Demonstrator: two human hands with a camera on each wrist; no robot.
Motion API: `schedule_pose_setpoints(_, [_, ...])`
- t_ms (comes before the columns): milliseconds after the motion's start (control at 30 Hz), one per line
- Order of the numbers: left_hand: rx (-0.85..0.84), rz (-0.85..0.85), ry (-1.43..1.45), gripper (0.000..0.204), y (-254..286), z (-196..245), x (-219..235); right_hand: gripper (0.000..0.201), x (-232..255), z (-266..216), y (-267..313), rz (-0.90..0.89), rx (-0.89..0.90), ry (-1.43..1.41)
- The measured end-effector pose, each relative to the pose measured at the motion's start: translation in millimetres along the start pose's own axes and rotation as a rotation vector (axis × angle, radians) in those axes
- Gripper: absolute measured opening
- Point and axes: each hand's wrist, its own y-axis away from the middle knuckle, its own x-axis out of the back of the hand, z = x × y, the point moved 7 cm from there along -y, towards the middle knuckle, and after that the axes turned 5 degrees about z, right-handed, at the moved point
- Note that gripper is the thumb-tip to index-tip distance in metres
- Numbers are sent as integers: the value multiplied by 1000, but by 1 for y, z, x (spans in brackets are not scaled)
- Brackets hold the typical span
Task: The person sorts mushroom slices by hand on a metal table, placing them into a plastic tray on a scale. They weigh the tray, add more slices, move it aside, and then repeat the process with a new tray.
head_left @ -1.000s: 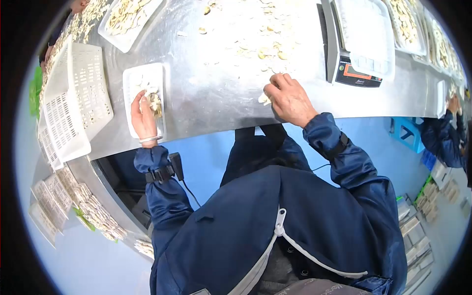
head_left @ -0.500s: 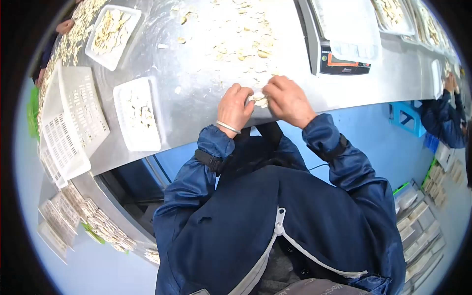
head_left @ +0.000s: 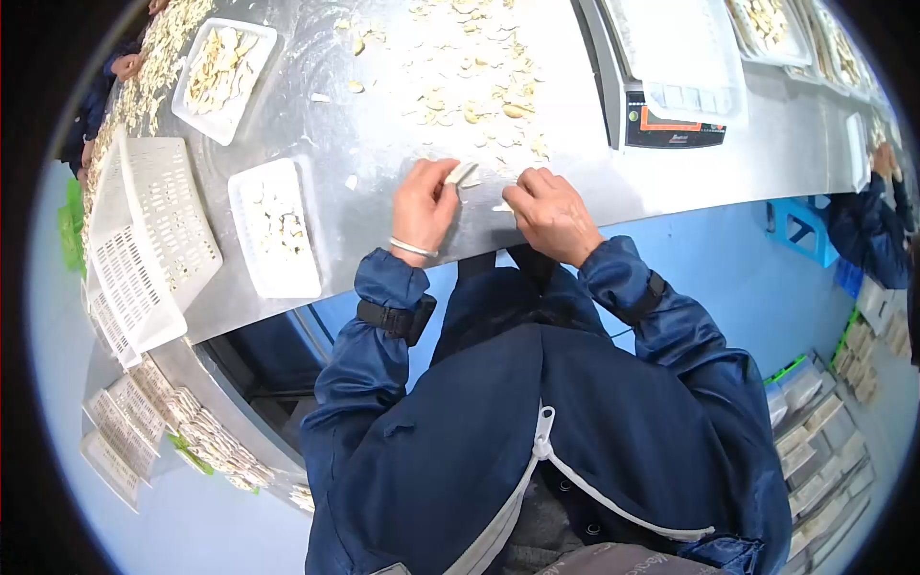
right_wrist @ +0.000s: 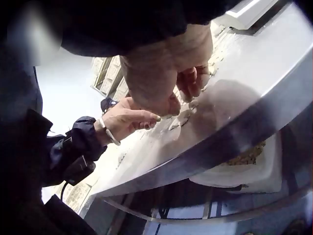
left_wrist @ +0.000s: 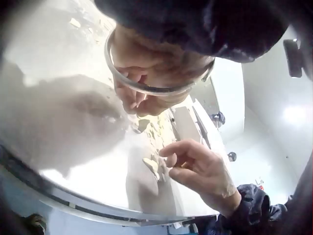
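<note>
Pale dried slices (head_left: pixel 470 91) are scattered on a steel table (head_left: pixel 364 125). My left hand (head_left: pixel 422 206) sits near the table's front edge and pinches one pale slice (head_left: pixel 461 172) at its fingertips. A little to its right, my right hand (head_left: pixel 546 213) has curled fingers on a small clump of slices (head_left: pixel 503 206). In the left wrist view the right hand (left_wrist: pixel 195 166) hooks its fingers over the clump (left_wrist: pixel 154 165). The right wrist view shows the right hand (right_wrist: pixel 181 83) above slices (right_wrist: pixel 178 120), with the left hand (right_wrist: pixel 129 120) close beside them.
A white tray (head_left: pixel 251 259) of slices lies left of my hands, beside a white slotted basket (head_left: pixel 144 240). Another filled tray (head_left: pixel 225 67) is at the far left. A weighing scale (head_left: pixel 671 129) with a white tray stands at the right. Another person's sleeve (head_left: pixel 862 230) is at the far right.
My left hand left the white tray and came right to meet my right hand. The two hands have since parted a little, the left one holding a slice.
</note>
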Motion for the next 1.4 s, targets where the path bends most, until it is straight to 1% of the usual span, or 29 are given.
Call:
schedule_pose_setpoints(33, [-13,23,-5,25,-3,0,5,13,-3,1,0,-8,-13,25])
schedule_pose_setpoints(100, [199,-2,242,23,-5,-17,7,15,-6,1,1,-10,-4,31])
schedule_pose_setpoints(167, [424,-24,487,20,-4,-23,5,15,-7,1,0,-30,-3,71])
schedule_pose_setpoints(200, [446,-28,477,16,-5,-24,5,15,-6,1,0,-29,-2,73])
schedule_pose_setpoints(300, [484,-93,893,14,-6,-22,-5,14,-5,-2,-1,-46,-3,67])
schedule_pose_setpoints(333, [465,-165,1027,12,-10,-16,-9,14,-4,-5,-2,-65,0,57])
schedule_pose_setpoints(433, [504,-235,1020,12,-19,-9,-22,13,-9,-9,-2,-82,10,57])
schedule_pose_setpoints(467, [480,-210,884,12,-24,-9,-26,13,-11,-9,-2,-80,16,61])
schedule_pose_setpoints(567, [371,-196,147,14,-39,-2,-37,12,-14,-3,-1,-27,10,62])
schedule_pose_setpoints(600, [184,-138,0,17,-45,7,-40,12,-13,-2,0,-27,17,63])
schedule_pose_setpoints(700, [-201,-71,-336,19,-53,37,-54,14,-7,2,-1,-10,43,63])
schedule_pose_setpoints(733, [-215,-85,-445,22,-55,44,-58,15,-6,5,1,-3,54,52])
schedule_pose_setpoints(767, [-226,-96,-478,23,-56,44,-61,16,-5,8,2,4,66,43])
schedule_pose_setpoints(867, [-263,-135,-540,24,-58,37,-65,16,8,23,2,88,19,-71])
schedule_pose_setpoints(967, [-153,-209,-501,25,-62,24,-67,14,19,42,0,206,-272,-474])
schedule_pose_setpoints(1000, [-147,-219,-491,26,-63,22,-67,16,8,58,10,59,-624,-777])
schedule_pose_setpoints(1100, [-126,-257,-492,27,-67,27,-68,13,13,77,14,251,-905,-1411])
schedule_pose_setpoints(1133, [-114,-275,-512,27,-65,33,-67,14,12,83,16,298,-959,-1431])
schedule_pose_setpoints(1167, [-102,-291,-532,28,-64,36,-66,16,13,90,13,296,-902,-1179])
schedule_pose_setpoints(1233, [-157,-275,-529,27,-61,31,-67,23,17,94,1,282,-759,-685])
schedule_pose_setpoints(1267, [-184,-268,-529,27,-60,30,-67,23,30,84,-16,184,-744,-532])
schedule_pose_setpoints(1367, [-185,-346,-529,26,-60,30,-74,20,39,70,-51,253,-492,-173])
schedule_pose_setpoints(1400, [-175,-377,-541,25,-59,31,-76,22,34,72,-57,203,-507,-152])
